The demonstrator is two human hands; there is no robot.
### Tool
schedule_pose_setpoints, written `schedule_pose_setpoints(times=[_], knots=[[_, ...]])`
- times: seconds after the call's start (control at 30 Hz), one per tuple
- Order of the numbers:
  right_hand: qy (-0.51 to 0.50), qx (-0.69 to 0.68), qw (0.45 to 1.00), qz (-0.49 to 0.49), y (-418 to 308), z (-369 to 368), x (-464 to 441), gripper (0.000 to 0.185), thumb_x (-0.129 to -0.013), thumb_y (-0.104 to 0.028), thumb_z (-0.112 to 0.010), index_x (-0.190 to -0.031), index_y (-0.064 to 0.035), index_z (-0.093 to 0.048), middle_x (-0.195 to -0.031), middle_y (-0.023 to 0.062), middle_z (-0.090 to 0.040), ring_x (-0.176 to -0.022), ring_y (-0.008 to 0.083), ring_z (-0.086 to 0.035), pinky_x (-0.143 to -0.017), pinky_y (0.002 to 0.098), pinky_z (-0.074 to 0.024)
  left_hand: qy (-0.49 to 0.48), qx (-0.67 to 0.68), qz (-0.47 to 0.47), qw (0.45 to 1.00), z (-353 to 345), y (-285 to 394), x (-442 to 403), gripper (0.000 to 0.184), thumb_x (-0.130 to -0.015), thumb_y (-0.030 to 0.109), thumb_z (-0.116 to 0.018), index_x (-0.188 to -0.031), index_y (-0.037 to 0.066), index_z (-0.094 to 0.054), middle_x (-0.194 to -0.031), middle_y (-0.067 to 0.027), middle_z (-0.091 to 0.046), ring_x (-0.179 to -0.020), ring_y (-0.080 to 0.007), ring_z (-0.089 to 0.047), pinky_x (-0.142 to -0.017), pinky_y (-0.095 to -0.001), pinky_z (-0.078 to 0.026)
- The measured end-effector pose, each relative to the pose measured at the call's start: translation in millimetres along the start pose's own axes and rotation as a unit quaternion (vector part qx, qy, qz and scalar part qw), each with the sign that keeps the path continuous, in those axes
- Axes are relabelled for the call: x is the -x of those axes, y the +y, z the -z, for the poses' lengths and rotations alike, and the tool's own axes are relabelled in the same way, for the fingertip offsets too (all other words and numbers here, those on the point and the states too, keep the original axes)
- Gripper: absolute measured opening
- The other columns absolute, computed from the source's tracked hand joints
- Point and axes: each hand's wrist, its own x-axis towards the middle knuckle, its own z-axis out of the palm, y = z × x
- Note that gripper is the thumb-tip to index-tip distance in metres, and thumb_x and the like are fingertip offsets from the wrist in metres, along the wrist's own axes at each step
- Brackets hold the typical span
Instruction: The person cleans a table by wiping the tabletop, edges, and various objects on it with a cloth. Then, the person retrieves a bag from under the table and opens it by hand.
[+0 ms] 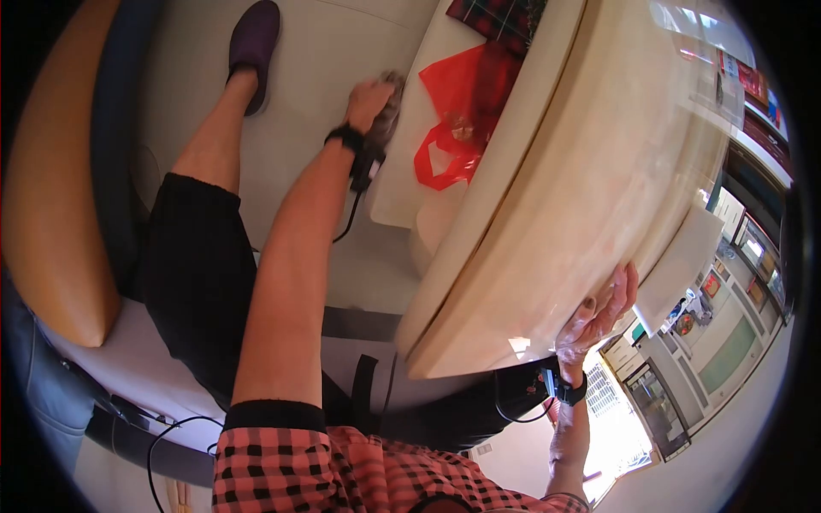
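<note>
My left hand (pixel 369 103) is stretched far down beside the low shelf (pixel 400 192) under the table. Its fingers are closed around a bunched grey-brown cloth (pixel 388 121) against the shelf's edge. A black band with a small cabled device circles that wrist. My right hand (pixel 600 318) rests on the glossy cream tabletop (pixel 590 197) near its rim, fingers somewhat apart and nothing held. Another banded device with a cable sits on the right wrist. On the shelf, close to my left hand, lies a red plastic bag (pixel 453 81).
Dark red checked fabric (pixel 496 21) lies by the bag. My leg with a purple shoe (pixel 255 51) stands on the pale tiled floor (pixel 321 51). A tan and dark padded seat part (pixel 51 179) rises on the left. Cabinets (pixel 727 350) and a bright window (pixel 611 419) appear at right.
</note>
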Motion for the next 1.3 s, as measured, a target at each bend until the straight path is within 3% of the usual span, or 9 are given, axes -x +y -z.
schedule_pose_setpoints(times=[0.2,0.3,0.4,0.5,0.6,0.7,0.8,1.07,1.3], knots=[[-0.016,-0.021,1.0,-0.012,3,0,1,0.06,-0.096,-0.051,-0.039,-0.133,-0.0043,-0.045,-0.14,0.0223,-0.033,-0.132,0.0353,-0.034,-0.106,0.048,-0.0325,0.089,-0.022,-0.213,0.973,-47,115,-82,0.022,-0.082,0.023,-0.062,-0.09,0.003,-0.064,-0.085,-0.0096,-0.064,-0.08,-0.0201,-0.06,-0.071,-0.0344,-0.05],[-0.024,-0.034,0.999,-0.019,4,0,2,0.059,-0.096,-0.05,-0.04,-0.133,-0.0041,-0.044,-0.141,0.0231,-0.03,-0.132,0.0367,-0.033,-0.107,0.0484,-0.0316,0.074,-0.149,-0.145,0.975,-61,173,-37,0.044,-0.08,0.024,-0.058,-0.118,0.004,-0.052,-0.109,-0.0193,-0.061,-0.101,-0.0324,-0.06,-0.087,-0.0468,-0.045],[-0.025,-0.036,0.999,-0.018,5,0,2,0.059,-0.096,-0.05,-0.041,-0.133,-0.0042,-0.044,-0.141,0.023,-0.03,-0.133,0.0368,-0.033,-0.107,0.0484,-0.0317,0.243,-0.287,-0.371,0.849,-86,123,-67,0.039,-0.081,0.027,-0.062,-0.113,0.005,-0.056,-0.104,-0.0191,-0.064,-0.096,-0.0359,-0.062,-0.085,-0.0494,-0.046],[-0.027,-0.026,0.999,-0.01,3,1,2,0.059,-0.096,-0.049,-0.04,-0.134,-0.0041,-0.043,-0.141,0.0231,-0.031,-0.133,0.0374,-0.033,-0.107,0.0487,-0.0318,0.169,-0.509,-0.364,0.761,-94,131,-53,0.037,-0.083,0.03,-0.063,-0.109,0.004,-0.059,-0.102,-0.0195,-0.064,-0.095,-0.0349,-0.063,-0.084,-0.0514,-0.047],[-0.031,-0.012,0.999,-0.001,-1,1,0,0.059,-0.097,-0.05,-0.039,-0.134,-0.0041,-0.042,-0.142,0.0232,-0.031,-0.133,0.0381,-0.033,-0.107,0.0492,-0.0316,0.098,-0.523,-0.299,0.793,-95,172,-13,0.035,-0.082,0.027,-0.062,-0.108,0.003,-0.061,-0.101,-0.0201,-0.064,-0.096,-0.033,-0.063,-0.08,-0.0518,-0.048],[-0.03,-0.003,1.0,0.002,2,2,0,0.059,-0.097,-0.05,-0.039,-0.134,-0.0044,-0.042,-0.142,0.0233,-0.031,-0.133,0.0383,-0.033,-0.107,0.0499,-0.0311,0.245,-0.535,-0.247,0.77,-127,165,-13,0.032,-0.081,0.022,-0.064,-0.106,0.003,-0.061,-0.101,-0.0186,-0.065,-0.095,-0.0317,-0.063,-0.073,-0.0481,-0.05],[-0.026,-0.014,1.0,0.009,3,0,0,0.059,-0.097,-0.05,-0.038,-0.134,-0.0049,-0.042,-0.142,0.0235,-0.032,-0.133,0.0383,-0.033,-0.107,0.0504,-0.0307,0.227,-0.514,-0.415,0.716,-130,127,-46,0.028,-0.08,0.025,-0.063,-0.099,0.004,-0.065,-0.096,-0.0129,-0.065,-0.094,-0.0302,-0.059,-0.077,-0.0433,-0.05],[-0.001,-0.007,1.0,-0.001,0,-3,-1,0.068,-0.095,-0.06,-0.031,-0.134,-0.0066,-0.046,-0.136,0.0205,-0.039,-0.128,0.0329,-0.038,-0.104,0.0472,-0.0338,0.002,-0.439,-0.461,0.771,-168,101,-44,0.025,-0.079,0.017,-0.058,-0.1,0.006,-0.066,-0.105,-0.0175,-0.066,-0.102,-0.038,-0.059,-0.084,-0.0469,-0.05],[0.003,0.004,1.0,-0.019,1,-3,1,0.07,-0.094,-0.062,-0.033,-0.133,-0.0064,-0.048,-0.136,0.021,-0.039,-0.129,0.033,-0.038,-0.104,0.0474,-0.0349,-0.12,0.053,-0.244,0.961,-142,121,-42,0.023,-0.074,0.011,-0.061,-0.094,0.001,-0.066,-0.096,-0.02,-0.067,-0.087,-0.0338,-0.065,-0.081,-0.0414,-0.051]])
